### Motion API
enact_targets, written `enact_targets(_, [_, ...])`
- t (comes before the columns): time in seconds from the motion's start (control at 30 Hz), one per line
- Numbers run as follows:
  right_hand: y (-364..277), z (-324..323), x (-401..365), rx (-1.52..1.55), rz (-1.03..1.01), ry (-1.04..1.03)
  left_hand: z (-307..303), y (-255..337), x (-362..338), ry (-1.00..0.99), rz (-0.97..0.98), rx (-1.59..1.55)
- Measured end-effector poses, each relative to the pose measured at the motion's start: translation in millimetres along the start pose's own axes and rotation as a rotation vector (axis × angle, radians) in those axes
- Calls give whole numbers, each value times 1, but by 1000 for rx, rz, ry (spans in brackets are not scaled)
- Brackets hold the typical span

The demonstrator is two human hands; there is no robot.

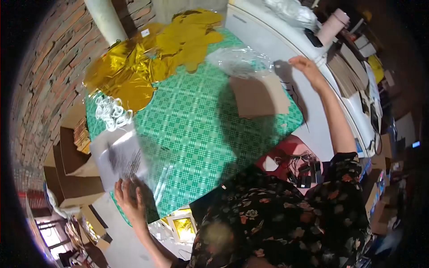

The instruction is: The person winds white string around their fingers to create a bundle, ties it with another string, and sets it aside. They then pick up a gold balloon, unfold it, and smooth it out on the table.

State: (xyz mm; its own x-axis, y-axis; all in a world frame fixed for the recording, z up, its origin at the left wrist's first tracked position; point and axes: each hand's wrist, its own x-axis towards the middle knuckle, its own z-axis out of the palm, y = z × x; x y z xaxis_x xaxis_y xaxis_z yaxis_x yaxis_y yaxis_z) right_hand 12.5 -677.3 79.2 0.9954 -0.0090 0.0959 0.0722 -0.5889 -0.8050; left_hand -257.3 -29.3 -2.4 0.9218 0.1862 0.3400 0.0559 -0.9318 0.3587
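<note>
My left hand (128, 203) lies at the near left edge of the table, fingers spread and resting on a stack of clear plastic bags (123, 154). White looped elastic cords or strings (111, 111) sit just beyond that stack. My right hand (309, 73) is raised past the table's right edge, its fingers stretched out and no object visible in them. Nearest to it are crumpled clear plastic film (241, 61) and a pile of brown cardboard sheets (260, 96). Shiny gold foil pieces (178, 42) with scalloped outlines spread over the far left of the table.
A green checked cloth covers the table (178, 116). Beyond its right side stands a white appliance (277, 33) with a pink roll (335, 22) on top. Cardboard boxes (73, 156) flank the left edge. Cables and black adapters (304, 169) lie on a red surface near my body.
</note>
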Motion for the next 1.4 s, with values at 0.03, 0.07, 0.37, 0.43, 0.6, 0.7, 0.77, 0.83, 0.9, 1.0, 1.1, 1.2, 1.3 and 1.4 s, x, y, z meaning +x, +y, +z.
enact_targets(0.03, [5,5,-16,10,27,-14,3,0,-3,-13,0,-10])
enact_targets(0.07, [8,9,-31,35,63,-13,6,2,-5,-25,1,-20])
enact_targets(0.37, [25,56,-102,-435,1,47,12,10,-11,-2,62,27])
enact_targets(0.43, [20,70,-100,-451,-65,-41,13,14,-13,61,62,50])
enact_targets(0.6, [28,92,-88,-695,-196,-138,8,31,-26,132,37,50])
enact_targets(0.7, [38,85,-81,-673,-262,-172,15,35,-36,141,42,44])
enact_targets(0.77, [47,81,-80,-545,-282,-168,15,41,-43,115,36,20])
enact_targets(0.83, [65,79,-75,-268,-263,-203,9,66,-42,73,-19,-14])
enact_targets(0.9, [49,72,-83,-491,-337,-200,2,90,-38,59,-50,-121])
enact_targets(1.0, [30,69,-91,-679,-336,-212,-22,126,-28,15,-38,-353])
enact_targets(1.1, [16,82,-98,-826,-470,-150,-78,185,-13,11,147,-594])
enact_targets(1.2, [-23,102,-91,-649,-575,-181,-102,224,-24,294,482,-826])
enact_targets(1.3, [-80,148,-82,-433,-761,-198,-110,255,-1,379,915,-1085])
enact_targets(1.4, [-109,203,-60,-228,-876,-271,-117,260,17,289,1000,-1126])
